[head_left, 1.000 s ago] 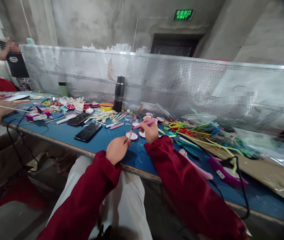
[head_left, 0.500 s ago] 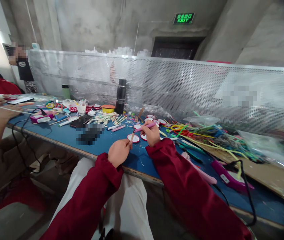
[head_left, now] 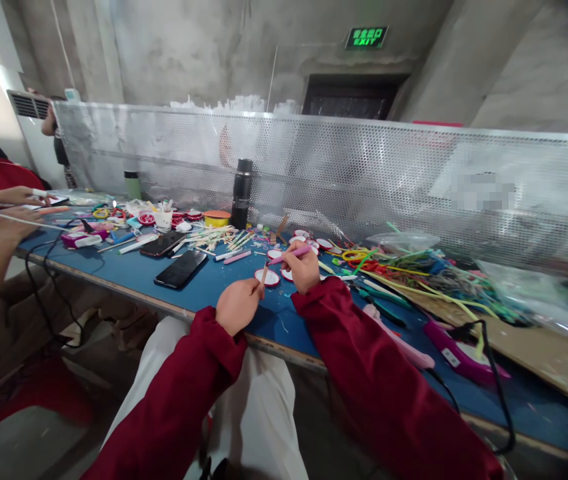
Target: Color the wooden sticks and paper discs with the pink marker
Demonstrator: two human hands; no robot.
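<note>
My left hand (head_left: 238, 305) is closed, pinching a short, thin tan stick (head_left: 263, 274) that points up. In my right hand (head_left: 306, 269), a pink pen-like tool (head_left: 281, 257) is gripped between thumb and fingers. Its dark tip meets or nearly meets the stick's upper end; I cannot tell if they touch. Just behind the stick, a white disc with a red rim (head_left: 273, 279) lies on the blue table (head_left: 224, 287). More such discs are beside and behind my right hand, partly hidden by it.
Two dark phones, the nearer one (head_left: 181, 269) left of my hands, lie before a pile of pale sticks (head_left: 209, 236). A black flask (head_left: 242, 195) stands behind. At right are tangled coloured strands (head_left: 429, 277), pliers (head_left: 384, 304) and a purple corded device (head_left: 461, 353). Another person's hand (head_left: 11, 227) works at left.
My hands and what they hold stay almost still. At the far left, the other person's farther hand has reached further right. The person standing at the back has shifted.
</note>
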